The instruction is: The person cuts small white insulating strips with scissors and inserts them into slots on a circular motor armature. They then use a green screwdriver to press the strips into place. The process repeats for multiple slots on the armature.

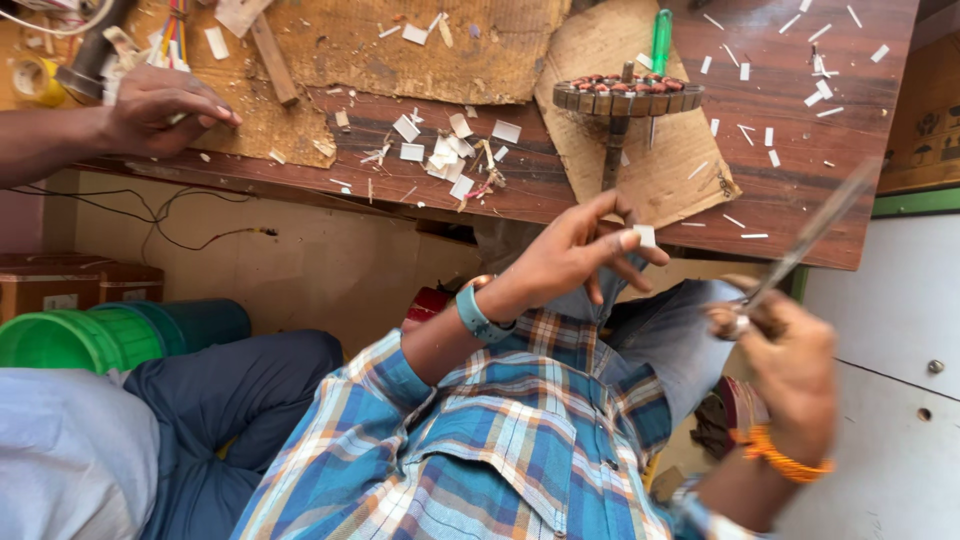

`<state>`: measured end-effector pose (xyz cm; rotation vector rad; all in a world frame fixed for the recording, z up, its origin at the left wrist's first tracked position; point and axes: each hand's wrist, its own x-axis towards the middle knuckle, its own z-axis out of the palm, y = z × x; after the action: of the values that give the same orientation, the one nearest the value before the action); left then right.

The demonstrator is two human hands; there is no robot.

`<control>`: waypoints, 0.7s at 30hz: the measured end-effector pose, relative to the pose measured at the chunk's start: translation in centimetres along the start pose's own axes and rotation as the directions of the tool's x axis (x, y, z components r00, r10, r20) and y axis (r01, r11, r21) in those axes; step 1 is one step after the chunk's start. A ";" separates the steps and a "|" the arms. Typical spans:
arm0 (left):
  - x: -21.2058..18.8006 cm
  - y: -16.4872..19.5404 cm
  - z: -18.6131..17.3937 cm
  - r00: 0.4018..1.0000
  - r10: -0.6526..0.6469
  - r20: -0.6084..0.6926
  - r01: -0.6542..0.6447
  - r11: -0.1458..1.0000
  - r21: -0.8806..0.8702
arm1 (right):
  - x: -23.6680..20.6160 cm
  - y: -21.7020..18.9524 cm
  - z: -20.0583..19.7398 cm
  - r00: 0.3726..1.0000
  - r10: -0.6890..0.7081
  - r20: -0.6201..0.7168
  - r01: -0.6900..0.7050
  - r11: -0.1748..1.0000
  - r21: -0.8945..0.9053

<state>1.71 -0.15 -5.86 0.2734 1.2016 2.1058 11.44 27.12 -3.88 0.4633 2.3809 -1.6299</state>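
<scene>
My left hand [575, 255], with a teal watch on the wrist, is raised below the table edge and pinches a small white paper piece [644, 236] between thumb and fingers. My right hand [790, 365], with an orange band on the wrist, grips a long thin metal tool [812, 228], blurred and pointing up to the right; I cannot tell its kind. Above both hands, a round winding core with copper coils on a shaft [628, 95] rests on a cardboard sheet [680, 160] on the wooden table [800, 190].
Several white paper strips [450, 155] litter the table. A green-handled screwdriver [661, 38] lies behind the core. Another person's hand [160, 105] rests on the table at the upper left. A green bucket [80, 340] and a seated person's blue-trousered leg [230, 400] are at the left.
</scene>
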 end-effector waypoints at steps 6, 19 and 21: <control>-1.4 -0.3 0.3 0.952 0.162 -0.258 -0.089 0.958 0.274 | 4.2 -5.8 -4.0 0.988 -0.096 -0.122 0.008 0.818 -0.576; -0.6 3.2 4.1 0.952 0.262 -0.159 -0.169 0.882 0.439 | 3.2 -9.8 -0.1 0.960 -0.271 0.066 0.267 0.962 0.055; -0.7 4.2 5.3 0.958 0.231 -0.172 -0.111 0.847 0.520 | 2.6 -10.0 2.5 0.934 -0.353 0.054 0.335 0.918 0.212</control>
<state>2.88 1.59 0.59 0.3929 1.9366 1.9698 5.28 21.78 2.89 -0.0070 2.3404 -2.0025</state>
